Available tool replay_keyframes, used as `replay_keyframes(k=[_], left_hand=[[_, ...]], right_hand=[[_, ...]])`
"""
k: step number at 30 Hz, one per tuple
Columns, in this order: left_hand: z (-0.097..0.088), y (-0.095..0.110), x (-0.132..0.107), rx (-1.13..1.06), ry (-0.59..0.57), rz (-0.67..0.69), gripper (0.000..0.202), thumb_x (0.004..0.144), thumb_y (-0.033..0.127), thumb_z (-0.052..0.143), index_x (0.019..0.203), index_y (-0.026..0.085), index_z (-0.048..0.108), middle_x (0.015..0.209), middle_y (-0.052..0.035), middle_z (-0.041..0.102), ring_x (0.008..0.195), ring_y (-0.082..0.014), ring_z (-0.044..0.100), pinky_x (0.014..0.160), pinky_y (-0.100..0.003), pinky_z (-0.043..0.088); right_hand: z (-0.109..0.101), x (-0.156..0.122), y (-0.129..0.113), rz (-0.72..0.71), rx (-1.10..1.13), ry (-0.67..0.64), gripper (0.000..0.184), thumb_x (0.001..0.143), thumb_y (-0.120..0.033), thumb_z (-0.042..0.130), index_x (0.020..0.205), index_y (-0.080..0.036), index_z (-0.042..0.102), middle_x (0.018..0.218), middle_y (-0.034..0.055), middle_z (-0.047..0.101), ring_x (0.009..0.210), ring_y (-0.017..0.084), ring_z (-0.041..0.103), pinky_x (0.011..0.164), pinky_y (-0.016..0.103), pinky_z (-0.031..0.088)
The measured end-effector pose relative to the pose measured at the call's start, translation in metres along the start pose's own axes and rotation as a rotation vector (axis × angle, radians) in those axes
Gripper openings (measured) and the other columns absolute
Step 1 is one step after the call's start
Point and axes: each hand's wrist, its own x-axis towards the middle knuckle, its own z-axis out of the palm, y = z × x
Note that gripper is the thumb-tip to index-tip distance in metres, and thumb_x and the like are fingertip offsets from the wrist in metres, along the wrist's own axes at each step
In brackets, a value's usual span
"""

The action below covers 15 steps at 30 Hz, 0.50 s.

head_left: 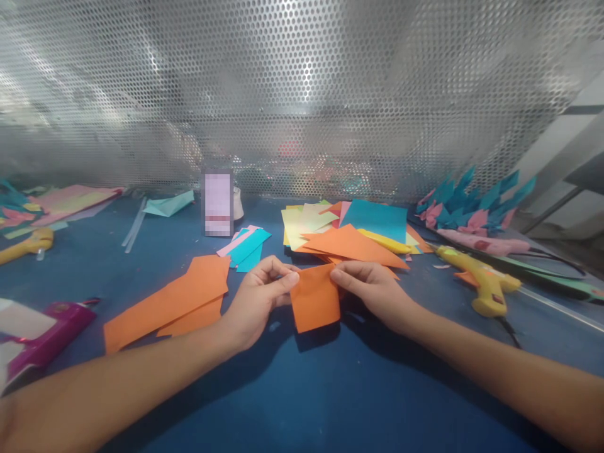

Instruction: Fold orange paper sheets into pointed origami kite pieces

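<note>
Between my hands, a small square of orange paper [316, 302] is held up just above the blue table. My left hand [259, 296] pinches its upper left corner between thumb and fingers. At the upper right corner, my right hand [372, 289] grips the paper the same way. Loose orange sheets [358, 245] lie right behind the square, close to my right hand. To the left of my left hand, more orange paper strips [189, 289] rest flat on the table.
Blue and pink strips [250, 248] and a pile of coloured paper [377, 217] lie farther back. A yellow glue gun [491, 280] and blue-pink paper shapes [486, 204] are at right. A purple tool [51, 333] sits at left. A perforated metal panel [302, 94] closes the back.
</note>
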Motion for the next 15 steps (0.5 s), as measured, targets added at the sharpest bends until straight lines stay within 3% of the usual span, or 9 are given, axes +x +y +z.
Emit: replay_keyframes(k=[4,8,11,15], left_hand=[[-0.0002,-0.0016,0.0010,0.112,-0.063,-0.043,0.021,0.073,0.027,0.071,0.080,0.018,0.053,0.080,0.0020,0.056,0.068,-0.0091,0.054,0.059,-0.020,0.046],[0.0003,-0.0036,0.0002,0.272,-0.186,0.051,0.028,0.072,0.022,0.070,0.096,0.020,0.056,0.092,0.0006,0.056,0.084,-0.0130,0.056,0.071,-0.024,0.046],[0.0007,-0.0036,-0.0006,0.369,-0.273,0.054,0.020,0.076,0.026,0.067,0.092,0.017,0.059,0.090,-0.0017,0.060,0.088,-0.0152,0.056,0.081,-0.029,0.044],[0.0006,-0.0016,-0.0010,0.456,-0.264,-0.026,0.016,0.076,0.030,0.066,0.079,0.015,0.060,0.079,-0.0012,0.062,0.077,-0.0143,0.057,0.075,-0.028,0.043]], right_hand=[[-0.0001,0.0004,-0.0004,-0.012,-0.052,-0.037,0.041,0.073,-0.058,0.064,0.074,-0.017,0.064,0.067,0.0015,0.060,0.060,0.013,0.054,0.056,0.025,0.043],[0.0027,-0.0022,-0.0036,-0.049,-0.199,-0.111,0.043,0.076,-0.057,0.059,0.064,-0.016,0.059,0.056,-0.0026,0.047,0.050,0.009,0.039,0.047,0.023,0.029],[0.0064,-0.0045,-0.0051,-0.088,-0.282,-0.192,0.042,0.078,-0.054,0.056,0.062,-0.015,0.057,0.054,-0.0041,0.040,0.050,0.008,0.034,0.047,0.023,0.025],[0.0096,-0.0057,-0.0048,-0.049,-0.281,-0.253,0.040,0.078,-0.051,0.059,0.063,-0.015,0.057,0.052,-0.0046,0.040,0.049,0.008,0.033,0.046,0.023,0.023]])
